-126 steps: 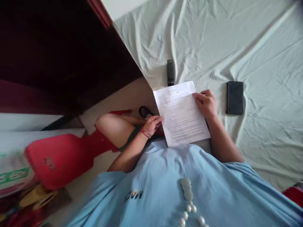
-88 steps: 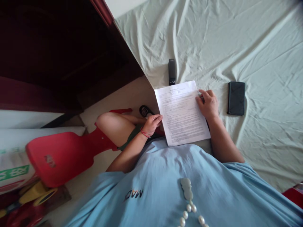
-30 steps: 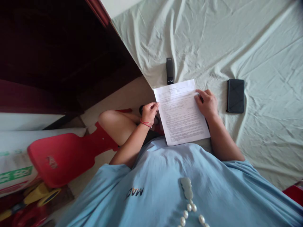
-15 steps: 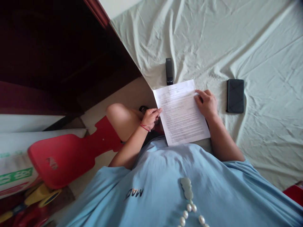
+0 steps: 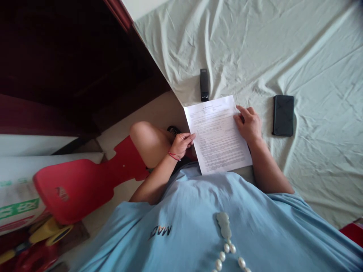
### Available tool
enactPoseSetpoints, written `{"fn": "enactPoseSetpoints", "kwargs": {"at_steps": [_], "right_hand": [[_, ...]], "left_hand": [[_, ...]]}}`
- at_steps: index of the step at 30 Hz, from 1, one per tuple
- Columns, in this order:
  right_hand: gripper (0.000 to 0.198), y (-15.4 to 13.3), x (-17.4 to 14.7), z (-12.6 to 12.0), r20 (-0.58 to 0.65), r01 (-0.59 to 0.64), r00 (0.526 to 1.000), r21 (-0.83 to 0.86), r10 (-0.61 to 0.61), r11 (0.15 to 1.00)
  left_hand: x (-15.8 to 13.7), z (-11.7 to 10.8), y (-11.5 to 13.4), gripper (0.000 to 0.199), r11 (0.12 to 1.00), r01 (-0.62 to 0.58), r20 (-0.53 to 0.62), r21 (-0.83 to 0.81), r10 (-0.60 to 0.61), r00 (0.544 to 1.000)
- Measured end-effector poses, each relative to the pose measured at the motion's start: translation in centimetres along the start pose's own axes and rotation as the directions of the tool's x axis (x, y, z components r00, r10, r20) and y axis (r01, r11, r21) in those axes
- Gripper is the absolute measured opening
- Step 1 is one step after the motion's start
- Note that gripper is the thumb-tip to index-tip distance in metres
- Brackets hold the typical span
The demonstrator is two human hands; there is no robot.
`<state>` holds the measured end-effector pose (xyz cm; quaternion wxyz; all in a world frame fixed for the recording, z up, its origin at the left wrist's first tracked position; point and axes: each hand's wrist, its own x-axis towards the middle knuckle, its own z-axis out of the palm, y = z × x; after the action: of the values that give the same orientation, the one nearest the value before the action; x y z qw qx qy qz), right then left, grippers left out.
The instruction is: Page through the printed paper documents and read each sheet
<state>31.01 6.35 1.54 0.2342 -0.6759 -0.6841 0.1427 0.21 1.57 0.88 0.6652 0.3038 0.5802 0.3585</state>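
A printed sheet of paper (image 5: 219, 138) lies at the front of the light green cloth, its lower edge against my blue shirt. My left hand (image 5: 182, 145), with a red string bracelet at the wrist, is closed, pinching the sheet's left edge between thumb and fingers. On the other side, my right hand (image 5: 249, 122) rests at the right edge, thumb and index finger apart and their tips by the paper's margin. Beyond the top edge stands a black stapler (image 5: 204, 85). To the right of my right hand lies a dark phone (image 5: 283, 115) in a black case.
A wrinkled light green sheet (image 5: 320, 56) covers the surface ahead and to the right. Dark reddish furniture (image 5: 70, 56) fills the upper left. Down on the left are a red plastic chair (image 5: 76, 189) and a yellow-handled object (image 5: 45, 232).
My left hand has slid slightly down along the paper's left edge. The index finger of my right hand has shifted a little off the right edge. The paper stays nearly in place.
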Motion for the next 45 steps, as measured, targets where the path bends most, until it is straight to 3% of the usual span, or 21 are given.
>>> {"fn": "enactPoseSetpoints", "kwargs": {"at_steps": [6, 25, 45], "right_hand": [[0.038, -0.22, -0.04, -0.16, 0.008, 0.025, 1.0, 0.029, -0.026, 0.999], [0.036, -0.4, -0.02, -0.34, -0.011, 0.04, 0.999, 0.004, -0.04, 0.999], [0.037, -0.55, -0.05, -0.34, -0.026, 0.003, 1.0, 0.038, -0.002, 0.999]], "left_hand": [[0.15, 0.12, 0.13, 0.071, 1.0, 0.003, -0.022, 0.006, -0.003, 1.0], [0.15, 0.24, -0.08, 0.058, 1.0, -0.008, -0.067, -0.018, 0.007, 0.998], [0.19, 0.32, 0.03, 0.06, 1.0, -0.013, -0.091, -0.007, 0.012, 0.996]]}}
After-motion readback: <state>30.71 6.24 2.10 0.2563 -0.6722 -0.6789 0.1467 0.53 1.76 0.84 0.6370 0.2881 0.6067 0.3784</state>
